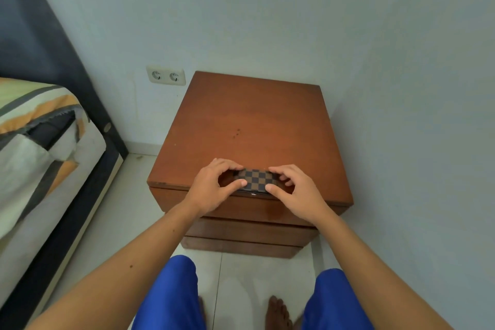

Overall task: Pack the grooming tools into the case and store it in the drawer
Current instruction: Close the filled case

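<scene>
Cabinet [251, 120]: reddish-brown wood, smooth, dull sheen, few dark specks. Case [255, 180]: brown-and-black checked covering, matt. Floor [241, 270]: pale glossy tiles. Bedding [34, 120]: patterned cloth.

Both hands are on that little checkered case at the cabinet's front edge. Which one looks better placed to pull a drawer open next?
Probably the left hand. The right hand covers more of the checkered case, so it could keep holding while the left drops to the closed drawers just below. It's close, though; both sit at the edge.
</scene>
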`<state>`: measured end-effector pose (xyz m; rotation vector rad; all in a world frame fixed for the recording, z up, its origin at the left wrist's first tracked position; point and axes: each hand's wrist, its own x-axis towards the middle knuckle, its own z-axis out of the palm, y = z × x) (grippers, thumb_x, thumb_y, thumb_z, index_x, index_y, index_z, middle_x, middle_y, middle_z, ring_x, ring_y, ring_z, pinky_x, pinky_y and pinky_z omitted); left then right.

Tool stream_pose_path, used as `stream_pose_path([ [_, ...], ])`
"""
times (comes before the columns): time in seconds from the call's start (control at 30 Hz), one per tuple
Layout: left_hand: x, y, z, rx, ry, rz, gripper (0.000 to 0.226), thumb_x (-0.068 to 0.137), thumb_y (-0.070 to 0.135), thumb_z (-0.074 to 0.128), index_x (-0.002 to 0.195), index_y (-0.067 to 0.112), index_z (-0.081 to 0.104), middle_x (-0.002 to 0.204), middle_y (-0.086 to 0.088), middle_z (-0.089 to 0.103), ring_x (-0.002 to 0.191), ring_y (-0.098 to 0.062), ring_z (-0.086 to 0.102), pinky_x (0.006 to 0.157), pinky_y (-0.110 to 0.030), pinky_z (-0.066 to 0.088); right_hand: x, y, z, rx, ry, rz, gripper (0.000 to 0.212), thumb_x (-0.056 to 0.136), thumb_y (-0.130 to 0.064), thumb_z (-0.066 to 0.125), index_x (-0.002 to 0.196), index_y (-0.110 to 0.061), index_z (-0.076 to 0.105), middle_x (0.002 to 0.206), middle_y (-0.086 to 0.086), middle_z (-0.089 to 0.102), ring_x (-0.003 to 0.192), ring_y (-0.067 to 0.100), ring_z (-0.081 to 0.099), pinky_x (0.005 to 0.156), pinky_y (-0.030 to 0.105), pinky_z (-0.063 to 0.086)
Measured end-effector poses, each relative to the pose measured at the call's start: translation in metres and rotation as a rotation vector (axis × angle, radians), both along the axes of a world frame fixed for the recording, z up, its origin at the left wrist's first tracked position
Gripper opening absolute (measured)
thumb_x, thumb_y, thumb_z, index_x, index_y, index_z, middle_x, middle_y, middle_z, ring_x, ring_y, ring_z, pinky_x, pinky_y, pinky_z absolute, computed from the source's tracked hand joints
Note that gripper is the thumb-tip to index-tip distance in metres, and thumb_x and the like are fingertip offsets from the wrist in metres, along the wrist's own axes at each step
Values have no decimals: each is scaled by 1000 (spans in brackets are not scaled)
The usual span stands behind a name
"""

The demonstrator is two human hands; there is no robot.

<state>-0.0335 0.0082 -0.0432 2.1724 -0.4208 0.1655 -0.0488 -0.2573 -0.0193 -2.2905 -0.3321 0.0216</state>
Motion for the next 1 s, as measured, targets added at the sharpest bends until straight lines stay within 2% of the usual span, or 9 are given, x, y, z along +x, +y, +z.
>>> stream_pose_path([
  [0.1,0,-1,0,11,0,23,43,91,52,78,124,25,74,120,15,73,113,-2,63,118,-54,41,3,0,-2,4,-7,-2,40,93,-39,75,132,-30,69,123,-11,60,105,10,58,87,24,48],
  [0.27,1,1,1,32,6,7,49,87,57,73,124,25,74,123,14,73,115,-3,65,128,-46,27,8,-1,-8,17,-30,2,39,90,-37,79,128,-28,72,120,-13,62,104,13,58,86,26,48],
  [0.43,5,2,0,81,6,-14,41,90,45,80,123,23,72,120,14,70,110,-1,60,117,-53,42,13,0,-11,-34,-21,17,41,91,-38,78,130,-26,70,122,-11,61,108,15,57,85,25,46],
  [0.57,0,-2,4,76,31,32,39,90,44,81,123,26,72,115,16,67,110,-6,61,113,-55,45,6,4,-8,-37,-8,-22,43,91,-38,77,131,-26,69,124,-10,61,108,16,57,88,29,47],
  [0.67,-6,-3,11,93,88,56,45,93,48,76,133,30,66,126,13,67,122,-13,60,116,-52,44,-8,11,-3,23,-8,-109,46,91,-39,77,133,-25,67,124,-9,62,109,14,59,96,34,52],
  [0.77,-17,6,17,144,110,90,66,92,66,65,147,31,53,143,7,59,129,-11,52,112,-42,47,-28,6,1,112,-67,-212,51,90,-42,78,136,-24,64,128,-8,60,117,11,58,104,32,51],
  [0.87,-32,42,10,153,13,225,71,89,75,65,142,30,55,143,4,58,135,-16,47,117,-52,42,-45,-21,-3,59,-172,-409,69,84,-50,82,142,-24,56,142,-5,54,134,14,47,112,30,39],
  [0.93,-38,72,-2,138,-7,356,74,87,72,70,142,26,54,144,1,56,139,-22,42,117,-56,40,-56,-41,-9,80,-115,-595,93,78,-57,84,152,-20,42,152,1,43,143,18,39,118,36,35],
  [1.0,-42,94,-12,116,44,491,82,87,66,75,149,21,46,146,-4,50,141,-26,39,118,-54,40,-65,-51,-14,99,-23,-716,112,75,-62,84,159,-14,28,160,8,33,150,24,31,124,46,32],
])
